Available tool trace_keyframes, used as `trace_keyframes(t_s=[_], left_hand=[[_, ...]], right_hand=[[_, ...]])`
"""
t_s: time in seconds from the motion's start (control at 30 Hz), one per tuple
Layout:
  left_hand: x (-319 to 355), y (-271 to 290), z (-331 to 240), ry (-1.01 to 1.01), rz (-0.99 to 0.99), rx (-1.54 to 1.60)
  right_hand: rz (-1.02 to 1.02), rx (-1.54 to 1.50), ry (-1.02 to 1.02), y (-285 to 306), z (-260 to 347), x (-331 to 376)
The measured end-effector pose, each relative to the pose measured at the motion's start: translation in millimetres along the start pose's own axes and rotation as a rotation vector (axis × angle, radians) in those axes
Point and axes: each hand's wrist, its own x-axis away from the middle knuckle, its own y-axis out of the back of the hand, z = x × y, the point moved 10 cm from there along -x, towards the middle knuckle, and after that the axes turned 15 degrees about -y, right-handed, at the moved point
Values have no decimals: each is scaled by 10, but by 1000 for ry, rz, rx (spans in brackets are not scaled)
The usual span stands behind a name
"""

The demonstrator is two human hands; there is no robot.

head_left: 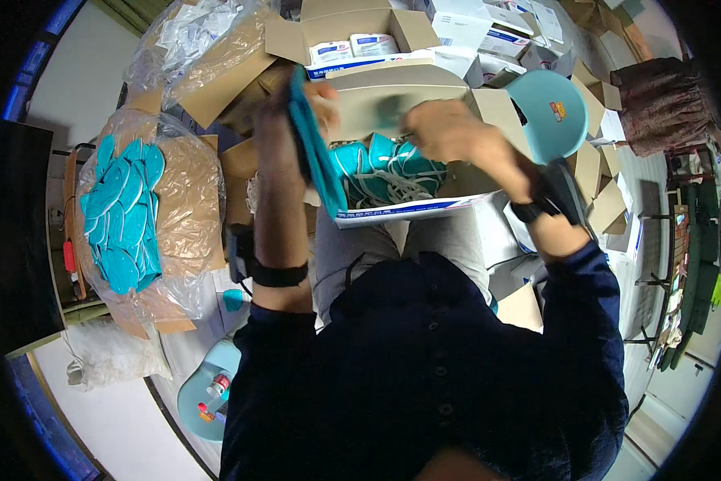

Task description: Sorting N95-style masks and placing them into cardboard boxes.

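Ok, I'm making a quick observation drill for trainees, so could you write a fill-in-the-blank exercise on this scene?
1. The hand nearer the rounded pale-blue object is the person's ____ one.
2. In the open box, the teal pieces have straps coloured ____.
3. The heap of teal pieces at left lies on clear ____.
4. The wristband on the left arm is ____.

Missing words: right; white; plastic; black.

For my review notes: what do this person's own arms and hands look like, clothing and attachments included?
Dark navy fabric sleeves end partway along both forearms. A black band circles the left forearm and another black band the right, each with a dark, boxy device beside it. The left hand and right hand are ungloved, though motion blurs finer detail.
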Motion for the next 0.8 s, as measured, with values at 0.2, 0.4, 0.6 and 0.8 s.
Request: trace_keyframes(t_s=[0.2,0.4,0.6,0.8], left_hand=[[282,-108,456,191,28,72],[348,-201,519,128,135,-148],[452,-451,325,-159,425,-732],[447,-714,428,-39,409,-608]], right_hand=[[168,234,115,-752,508,-626],[86,141,200,-1004,69,-774],[-330,-25,293,346,111,121],[-629,-706,181,801,-276,520]])
